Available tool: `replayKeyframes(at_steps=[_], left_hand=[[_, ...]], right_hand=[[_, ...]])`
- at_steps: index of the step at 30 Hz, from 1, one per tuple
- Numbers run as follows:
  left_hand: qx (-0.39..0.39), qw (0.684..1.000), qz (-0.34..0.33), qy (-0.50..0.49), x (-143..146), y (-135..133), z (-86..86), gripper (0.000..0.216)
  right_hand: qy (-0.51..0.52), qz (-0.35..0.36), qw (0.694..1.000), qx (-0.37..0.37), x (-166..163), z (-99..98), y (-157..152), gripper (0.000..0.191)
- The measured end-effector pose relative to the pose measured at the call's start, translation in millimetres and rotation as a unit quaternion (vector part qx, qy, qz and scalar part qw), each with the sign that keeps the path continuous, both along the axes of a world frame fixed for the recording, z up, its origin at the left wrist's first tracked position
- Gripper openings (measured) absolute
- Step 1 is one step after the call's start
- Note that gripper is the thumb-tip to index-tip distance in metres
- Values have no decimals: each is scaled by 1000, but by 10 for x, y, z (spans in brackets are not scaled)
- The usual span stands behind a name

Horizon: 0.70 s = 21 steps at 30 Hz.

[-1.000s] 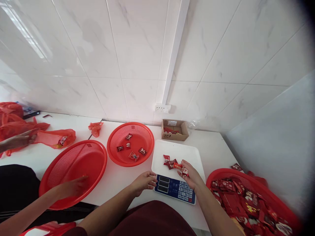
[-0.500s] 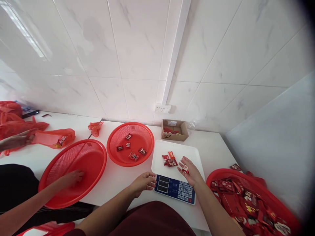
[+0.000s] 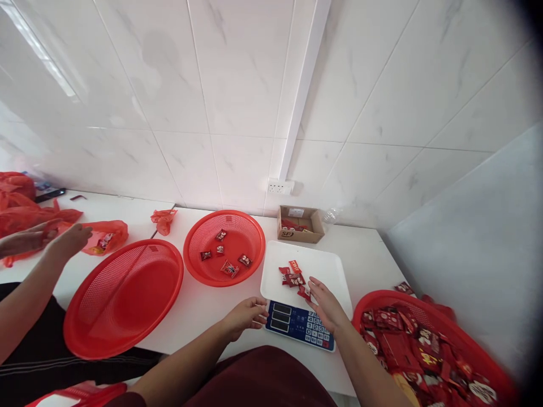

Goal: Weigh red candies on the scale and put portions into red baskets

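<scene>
My right hand [image 3: 326, 305] is over the near part of the white weighing scale tray [image 3: 326, 265], fingers stretched out and apart. A small red candy packet [image 3: 304, 292] lies on the tray right by its fingertips; whether they still touch it I cannot tell. Several more red packets [image 3: 293, 277] lie in a small pile just beyond. My left hand [image 3: 246, 317] hovers at the left edge of the blue scale panel [image 3: 297, 324], fingers loosely curved and apart, with nothing in them.
A red basket heaped with packets [image 3: 424, 350] stands at the right. A red basket [image 3: 224, 249] with several packets, a bare red basket [image 3: 127, 299] and a small cardboard box [image 3: 300, 224] stand leftward and behind. A co-worker's hands [image 3: 70, 237] are at a red bag [image 3: 106, 234].
The packet that was in my right hand now lies on the tray beside the pile, and the fingers have come off it. The co-worker's hand has moved from the left basket to the red bag.
</scene>
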<state>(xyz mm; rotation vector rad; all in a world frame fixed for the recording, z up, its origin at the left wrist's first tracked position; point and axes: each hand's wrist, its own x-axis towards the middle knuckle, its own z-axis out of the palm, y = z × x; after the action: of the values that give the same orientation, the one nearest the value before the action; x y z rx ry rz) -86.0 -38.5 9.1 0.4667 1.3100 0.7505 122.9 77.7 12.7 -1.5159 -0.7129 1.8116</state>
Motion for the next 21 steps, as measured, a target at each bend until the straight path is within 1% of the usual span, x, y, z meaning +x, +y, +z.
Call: replayKeyframes(at_steps=[3, 6, 8, 10, 13, 16, 18, 21], left_hand=[[0, 1000, 2, 3, -4, 0, -27, 49], [-1, 1000, -4, 7, 3, 4, -66, 47], [-2, 1000, -10, 7, 16, 8, -87, 47], [0, 1000, -14, 5, 35, 14, -96, 47], [0, 1000, -19, 4, 61, 26, -86, 49], [-3, 1000, -20, 7, 84, 41, -76, 51], [-3, 1000, -23, 13, 105, 49, -86, 51], [14, 998, -46, 51, 171, 64, -116, 46]], right_hand=[[38, -3, 999, 5, -88, 25, -41, 37], [53, -7, 999, 10, -145, 66, -59, 40], [43, -10, 999, 16, -116, 55, -62, 43], [14, -18, 999, 38, -8, -9, -60, 45], [-54, -54, 992, 102, 307, -195, -51, 46], [-154, -112, 970, 150, 751, -418, -63, 48], [-225, -128, 953, 158, 1057, -558, -92, 51], [-351, -107, 914, 172, 1437, -787, -145, 54]])
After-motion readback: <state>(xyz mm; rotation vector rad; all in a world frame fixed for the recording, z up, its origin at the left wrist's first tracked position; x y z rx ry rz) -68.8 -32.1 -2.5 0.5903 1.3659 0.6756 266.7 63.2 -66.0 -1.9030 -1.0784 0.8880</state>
